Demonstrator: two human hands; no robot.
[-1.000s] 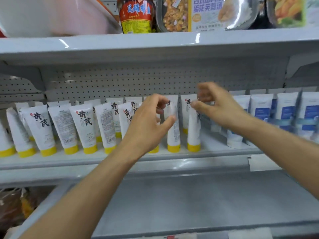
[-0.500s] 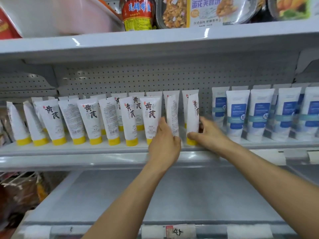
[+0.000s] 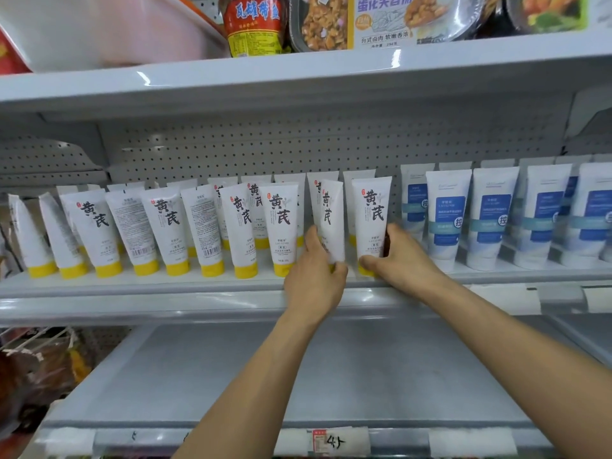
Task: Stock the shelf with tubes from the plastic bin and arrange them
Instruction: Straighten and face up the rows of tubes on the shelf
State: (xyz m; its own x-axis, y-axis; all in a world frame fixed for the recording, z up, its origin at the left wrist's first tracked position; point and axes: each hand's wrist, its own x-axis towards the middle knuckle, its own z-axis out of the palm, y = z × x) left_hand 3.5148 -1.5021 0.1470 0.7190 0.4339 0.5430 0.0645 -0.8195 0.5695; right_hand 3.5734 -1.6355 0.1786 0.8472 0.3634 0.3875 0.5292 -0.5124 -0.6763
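White tubes with yellow caps (image 3: 172,226) stand cap-down in rows on the middle shelf (image 3: 165,288). My left hand (image 3: 314,276) grips the lower end of one such tube (image 3: 331,213), which is turned edge-on. My right hand (image 3: 400,256) holds the bottom of the neighbouring yellow-capped tube (image 3: 372,213), whose label faces front. Both held tubes stand upright at the right end of the yellow-capped row. The plastic bin is not in view.
White tubes with blue labels (image 3: 496,213) fill the shelf to the right. Above, an upper shelf (image 3: 298,81) carries a red-labelled jar (image 3: 255,24) and food trays (image 3: 381,21). A bare grey lower shelf (image 3: 281,376) juts out below my arms.
Both hands dropped from the tops of the tubes to their bases. The right-hand tube has turned from edge-on to label-front. The camera moved closer.
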